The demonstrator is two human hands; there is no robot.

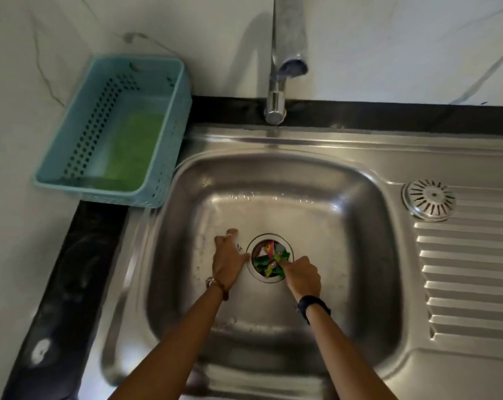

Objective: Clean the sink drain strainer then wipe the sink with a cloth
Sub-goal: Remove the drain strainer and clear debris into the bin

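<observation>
A steel sink (360, 255) fills the middle of the view. Its round drain (254, 243) holds a heap of red, white and green wrapper scraps (269, 255). My left hand (228, 258) rests flat on the basin floor just left of the drain rim, fingers spread. My right hand (300, 277) reaches in from the lower right, its fingertips pinched on the green scraps at the drain's edge. A domed metal strainer cover (429, 202) lies on the drainboard at the right. A green cloth (131, 148) lies inside the blue basket (169, 157) at the left.
A chrome tap (276, 82) stands behind the basin, its spout over the back edge. The ribbed drainboard (469, 284) lies to the right. A black counter strip (71, 284) runs along the left and back. Water drops dot the basin floor.
</observation>
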